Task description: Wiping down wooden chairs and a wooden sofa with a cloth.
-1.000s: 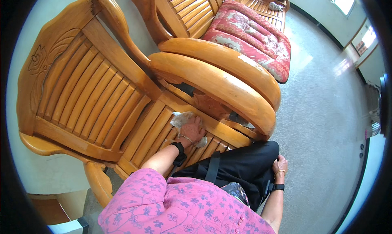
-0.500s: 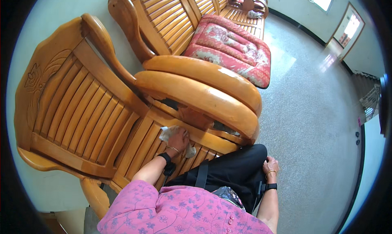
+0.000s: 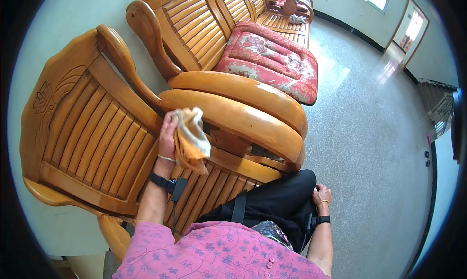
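My left hand (image 3: 168, 134) is closed on a rag (image 3: 191, 141), white with orange-brown areas, that hangs crumpled from the fingers. It is raised over the wooden armchair, beside the inner end of its thick curved armrest (image 3: 238, 117). Whether the rag touches the armrest I cannot tell. Below it lies the slatted seat (image 3: 221, 184), on which I sit toward the front. My right hand (image 3: 321, 195) rests with curled fingers against my knee (image 3: 304, 181), holding nothing that I can see.
The carved, slatted chair back (image 3: 92, 138) stands at the left. Beyond the armrest a long wooden bench (image 3: 194, 30) carries a red floral cushion (image 3: 272, 60), with another crumpled cloth (image 3: 297, 19) farther off. Grey speckled floor (image 3: 360, 181) stretches to the right.
My left hand has lifted off the seat slats with the rag and moved up and left to the armrest's inner end. The right hand stays at the knee.
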The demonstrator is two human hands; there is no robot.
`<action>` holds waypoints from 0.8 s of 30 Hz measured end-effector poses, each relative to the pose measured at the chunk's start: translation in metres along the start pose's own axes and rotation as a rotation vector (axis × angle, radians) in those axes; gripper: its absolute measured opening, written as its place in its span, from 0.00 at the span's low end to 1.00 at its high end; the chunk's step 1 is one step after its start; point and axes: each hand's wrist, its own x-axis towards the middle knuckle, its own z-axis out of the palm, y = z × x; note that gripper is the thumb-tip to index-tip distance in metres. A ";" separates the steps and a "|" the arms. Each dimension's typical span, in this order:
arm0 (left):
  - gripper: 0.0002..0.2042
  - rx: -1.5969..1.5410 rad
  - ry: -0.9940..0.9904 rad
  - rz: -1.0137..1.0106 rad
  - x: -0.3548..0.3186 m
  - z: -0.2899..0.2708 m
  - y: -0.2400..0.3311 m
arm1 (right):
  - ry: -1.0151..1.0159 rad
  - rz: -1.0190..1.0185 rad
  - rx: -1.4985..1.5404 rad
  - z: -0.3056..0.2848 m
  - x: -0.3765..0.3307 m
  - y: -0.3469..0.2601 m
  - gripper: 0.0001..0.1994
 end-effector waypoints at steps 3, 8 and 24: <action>0.13 0.021 -0.157 0.109 0.014 0.053 0.029 | -0.018 0.035 -0.004 -0.007 -0.004 -0.005 0.17; 0.29 1.251 -0.549 0.474 0.034 0.107 -0.029 | -0.054 0.050 -0.009 -0.006 0.000 -0.005 0.17; 0.19 1.723 -0.180 0.203 0.135 -0.015 -0.025 | -0.073 0.058 0.017 0.004 0.002 0.013 0.18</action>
